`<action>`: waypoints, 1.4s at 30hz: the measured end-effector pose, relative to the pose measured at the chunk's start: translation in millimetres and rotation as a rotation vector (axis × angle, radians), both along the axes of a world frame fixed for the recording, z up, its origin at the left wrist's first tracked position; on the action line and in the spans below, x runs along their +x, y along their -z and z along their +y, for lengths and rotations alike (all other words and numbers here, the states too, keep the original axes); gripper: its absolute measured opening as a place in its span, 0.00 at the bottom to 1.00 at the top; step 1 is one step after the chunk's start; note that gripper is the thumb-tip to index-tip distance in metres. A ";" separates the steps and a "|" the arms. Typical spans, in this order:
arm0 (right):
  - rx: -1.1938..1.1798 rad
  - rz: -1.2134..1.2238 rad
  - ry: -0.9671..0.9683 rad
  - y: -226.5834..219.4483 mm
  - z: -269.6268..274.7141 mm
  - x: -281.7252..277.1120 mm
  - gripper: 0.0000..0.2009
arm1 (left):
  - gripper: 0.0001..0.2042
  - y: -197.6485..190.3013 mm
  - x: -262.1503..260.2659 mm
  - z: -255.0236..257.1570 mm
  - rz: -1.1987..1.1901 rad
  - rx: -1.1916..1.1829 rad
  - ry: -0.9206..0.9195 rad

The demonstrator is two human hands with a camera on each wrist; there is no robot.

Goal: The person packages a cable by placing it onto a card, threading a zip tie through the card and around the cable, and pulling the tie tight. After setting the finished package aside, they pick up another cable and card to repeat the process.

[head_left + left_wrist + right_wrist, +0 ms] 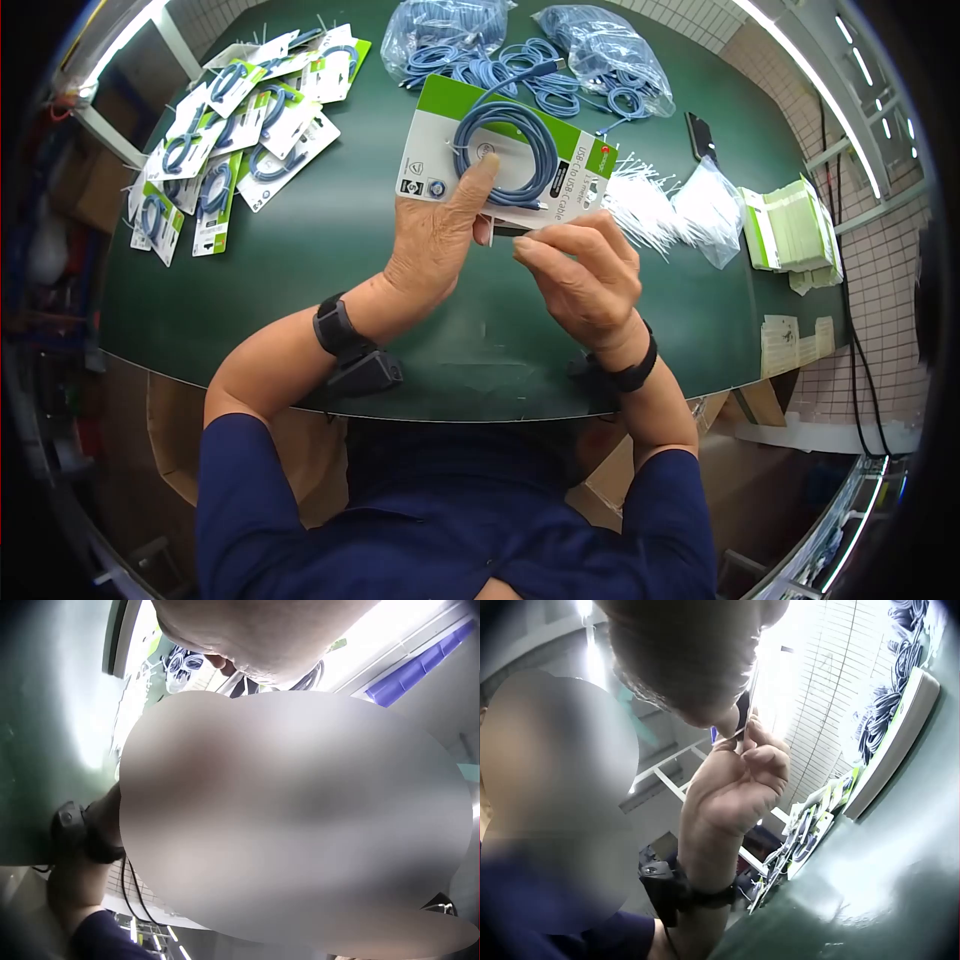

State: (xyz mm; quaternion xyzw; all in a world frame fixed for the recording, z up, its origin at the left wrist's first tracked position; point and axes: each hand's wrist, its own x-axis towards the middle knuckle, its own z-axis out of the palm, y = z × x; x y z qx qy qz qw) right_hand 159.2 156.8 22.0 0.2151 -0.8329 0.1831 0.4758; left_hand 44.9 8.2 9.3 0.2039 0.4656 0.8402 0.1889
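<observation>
My left hand (440, 235) holds a green and white retail card (425, 165) up over the table, thumb across its front. A coiled blue USB-C cable (545, 150) lies on the card, and a white cable-tie end sticks out at the coil's left. Close to the card's lower edge is my right hand (590, 270), fingers curled, thumb and index fingertips together; nothing shows between them. In the right wrist view, the left hand (735, 799) grips the card seen edge-on, while the right hand (690, 664) covers part of it.
Carded cables (215, 190) are heaped at the left. Clear bags (445, 25) and loose blue cables (470, 70) lie at the back. White cable ties (640, 205), a plastic bag (710, 210), a dark phone (703, 135) and a stack of cards (795, 230) occupy the right.
</observation>
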 end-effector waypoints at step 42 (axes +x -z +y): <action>0.015 0.002 -0.020 19.1 7.1 -0.7 0.21 | 0.18 8.6 12.6 23.2 0.011 0.090 0.116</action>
